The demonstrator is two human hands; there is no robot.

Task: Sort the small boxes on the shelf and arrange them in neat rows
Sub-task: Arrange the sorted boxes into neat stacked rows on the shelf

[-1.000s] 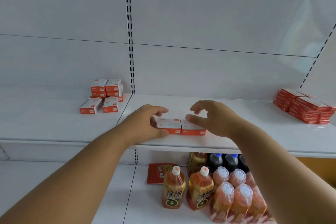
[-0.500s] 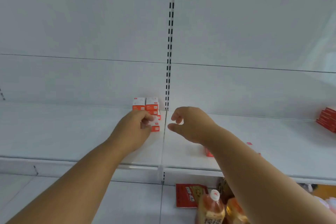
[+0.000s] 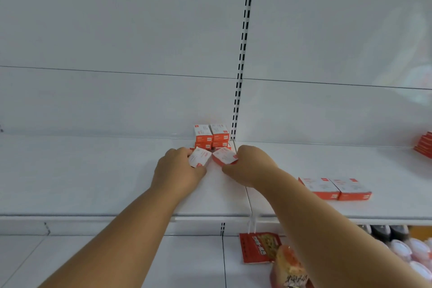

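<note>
Reaching up to the white shelf [image 3: 117, 182], both hands are busy with small orange-and-white boxes near its back edge, just left of the slotted upright [image 3: 242, 54]. The left hand [image 3: 178, 172] grips a tilted box [image 3: 199, 157], fingers curled round its left side. The right hand [image 3: 249, 167] pinches a second tilted box [image 3: 224, 155] between thumb and fingers. The two held boxes sit close together, their near corners almost touching, each turned at an angle to the shelf's front edge.

Just behind them, against the back panel, stands a small stack of matching boxes [image 3: 211, 135], two side by side on top with more beneath; how many lie under is hard to tell. Farther right along the shelf, nearer the front edge, two more boxes [image 3: 335, 188] lie flat, side by side and touching. At the far right edge, a pile of red packs [image 3: 424, 145] is partly cut off by the frame.

On the shelf below, a red packet [image 3: 258, 246] hangs from a peg, with bottles [image 3: 289, 269] beside it.
</note>
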